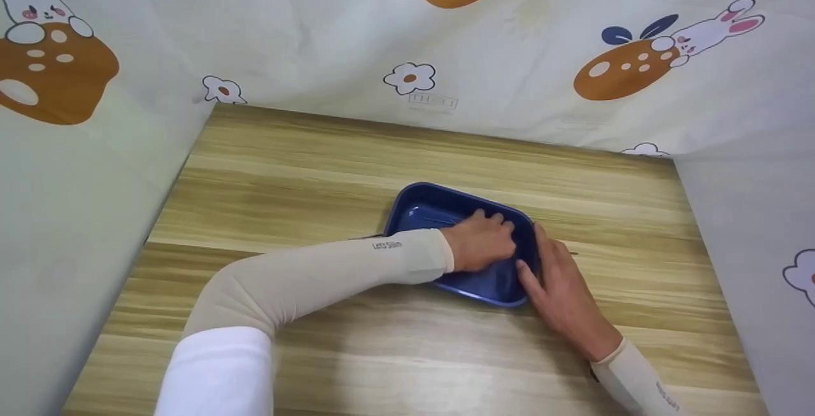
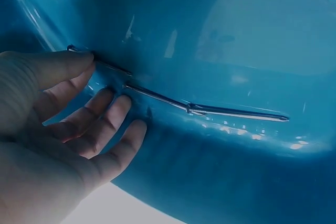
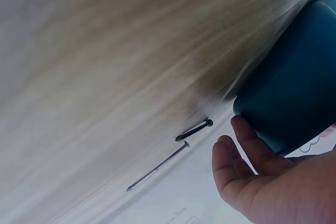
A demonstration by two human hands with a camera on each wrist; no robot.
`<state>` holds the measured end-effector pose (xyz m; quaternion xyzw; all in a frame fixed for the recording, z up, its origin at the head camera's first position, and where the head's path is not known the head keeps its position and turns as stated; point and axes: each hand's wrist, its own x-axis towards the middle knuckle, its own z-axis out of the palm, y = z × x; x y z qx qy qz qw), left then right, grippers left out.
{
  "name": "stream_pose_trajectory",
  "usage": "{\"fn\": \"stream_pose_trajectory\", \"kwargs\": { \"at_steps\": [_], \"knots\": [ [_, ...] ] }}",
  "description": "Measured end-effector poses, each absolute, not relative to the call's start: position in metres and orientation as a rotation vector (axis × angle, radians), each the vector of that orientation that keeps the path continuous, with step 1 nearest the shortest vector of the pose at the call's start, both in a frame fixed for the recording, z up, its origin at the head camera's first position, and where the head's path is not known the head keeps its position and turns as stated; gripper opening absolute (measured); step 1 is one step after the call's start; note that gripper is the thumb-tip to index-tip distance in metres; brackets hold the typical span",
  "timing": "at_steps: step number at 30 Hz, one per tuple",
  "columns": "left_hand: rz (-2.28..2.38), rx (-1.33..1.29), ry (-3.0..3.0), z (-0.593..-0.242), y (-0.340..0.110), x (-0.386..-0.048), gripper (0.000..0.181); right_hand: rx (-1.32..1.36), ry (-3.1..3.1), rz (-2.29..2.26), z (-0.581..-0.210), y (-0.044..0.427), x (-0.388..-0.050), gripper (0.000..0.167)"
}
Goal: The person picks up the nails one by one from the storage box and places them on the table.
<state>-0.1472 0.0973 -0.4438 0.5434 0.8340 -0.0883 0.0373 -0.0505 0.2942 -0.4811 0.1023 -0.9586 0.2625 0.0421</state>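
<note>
Here we see, centre-right, the left hand (image 1: 482, 242) pinching a nail (image 2: 116, 68); the right hand (image 1: 562, 290) loosely grips the blue tray (image 1: 414, 213), presumably steadying it.

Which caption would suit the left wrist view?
Left hand pinching a nail in a blue tray, other nails nearby.

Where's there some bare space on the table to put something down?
There's bare table between the blue tray and the curtain beyond it, and nearer you, between the left sleeve and right sleeve. It's crowded inside the tray, with the left hand and nails, and just right of it, with the right hand and more nails.
</note>
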Motion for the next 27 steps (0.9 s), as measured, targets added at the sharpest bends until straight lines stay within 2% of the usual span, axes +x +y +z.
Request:
{"fn": "stream_pose_trajectory", "kwargs": {
  "at_steps": [27],
  "knots": [
    [-0.230, 1.648, 2.576, -0.427, 0.070, -0.149, 0.027, 0.327, -2.934, 0.819, -0.482, 0.292, -0.051, 0.072]
  ]
}}
